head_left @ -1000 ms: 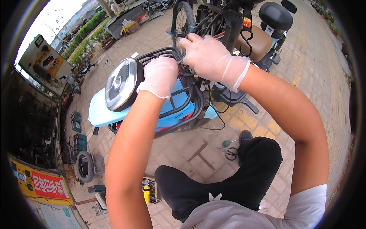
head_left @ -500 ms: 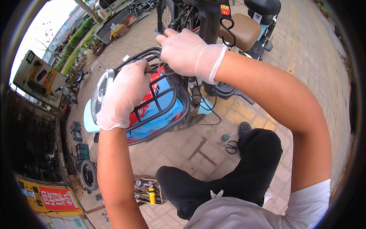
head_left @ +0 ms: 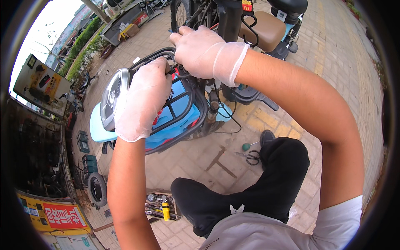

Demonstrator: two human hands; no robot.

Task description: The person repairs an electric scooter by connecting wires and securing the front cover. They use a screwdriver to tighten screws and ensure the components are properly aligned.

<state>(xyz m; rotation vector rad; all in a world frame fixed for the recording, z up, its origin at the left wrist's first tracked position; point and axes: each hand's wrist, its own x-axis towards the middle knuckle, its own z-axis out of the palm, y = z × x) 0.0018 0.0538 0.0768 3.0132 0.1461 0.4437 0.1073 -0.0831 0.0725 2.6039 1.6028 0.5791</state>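
Note:
Both my hands wear thin translucent gloves and meet at the top of a black metal basket (head_left: 203, 109) on a light-blue electric bike. My left hand (head_left: 146, 98) has its fingers curled at the basket's upper edge, beside a headlight (head_left: 113, 100) with a silver rim. What those fingers hold is hidden. My right hand (head_left: 200, 54) is bent over the dark cables and bars just to the right, its fingers closed. Its grip is hidden too. Light-blue and red material (head_left: 177, 127) shows through the basket bars. A loose black cable (head_left: 240, 125) hangs down at the right.
On the paving by my foot lie scissors (head_left: 253, 157) and a green-handled tool (head_left: 246, 146). A tool tray holds a yellow flashlight (head_left: 166, 211). Farther left are a tyre (head_left: 97, 189) and dark green cases (head_left: 89, 164). Another scooter's brown seat (head_left: 264, 28) stands behind.
My left hand has shifted a little right and up, toward the right hand. The headlight has swung round so more of its front shows. My right hand has risen slightly.

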